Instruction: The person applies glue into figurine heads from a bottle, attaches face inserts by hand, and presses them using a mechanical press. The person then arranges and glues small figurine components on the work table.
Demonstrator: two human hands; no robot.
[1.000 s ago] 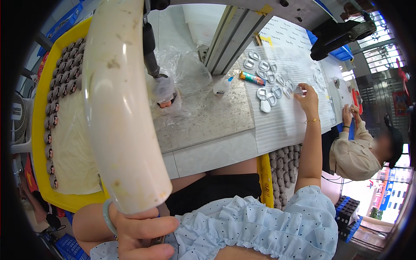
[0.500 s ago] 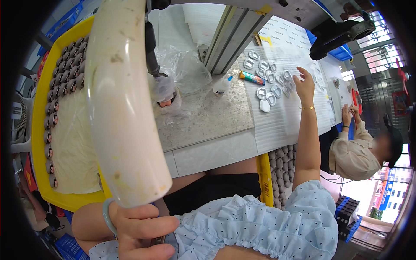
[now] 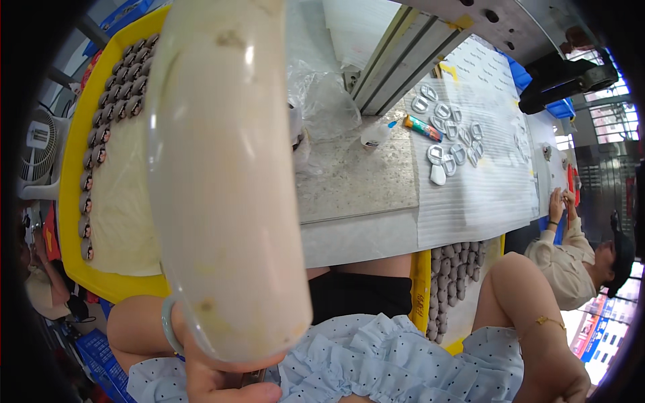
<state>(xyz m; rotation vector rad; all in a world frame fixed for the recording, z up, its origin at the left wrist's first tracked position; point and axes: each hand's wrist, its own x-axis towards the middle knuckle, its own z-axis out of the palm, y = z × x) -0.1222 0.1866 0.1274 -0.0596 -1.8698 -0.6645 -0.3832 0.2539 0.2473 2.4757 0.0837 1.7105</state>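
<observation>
Holds in the left hand (image 3: pixel 215 386) a small dark-edged piece (image 3: pixel 253 377), pinched narrowly between thumb and fingers just below the lower end of the pale tube (image 3: pixel 228 201), perhaps to steady it close in; cannot tell its full shape, with so much hidden by fingers and tube. Bends the right hand (image 3: pixel 556 373) in at far lower right of the tube, with curled fingers; cannot tell if closed on anything. Has silver-rimmed pieces (image 3: pixel 458 154) spread to the right of the tube on a white foam sheet (image 3: pixel 470 218), probably for cushioning and easy picking, with a white bottle (image 3: pixel 373 137) and a multicoloured pack (image 3: pixel 422 127) set nearer the tube, likely for reach. Has grey rounded pieces (image 3: pixel 127 107) lined up in a yellow tray (image 3: pixel 69 232) left of the tube, apparently to prevent knocks. Must work around the tube itself, partly hiding the clear plastic (image 3: pixel 326 107) to its right, and around a metal post (image 3: pixel 406 64) at its upper right. Has a co-worker (image 3: pixel 564 265) well apart, farther right of the tube.
</observation>
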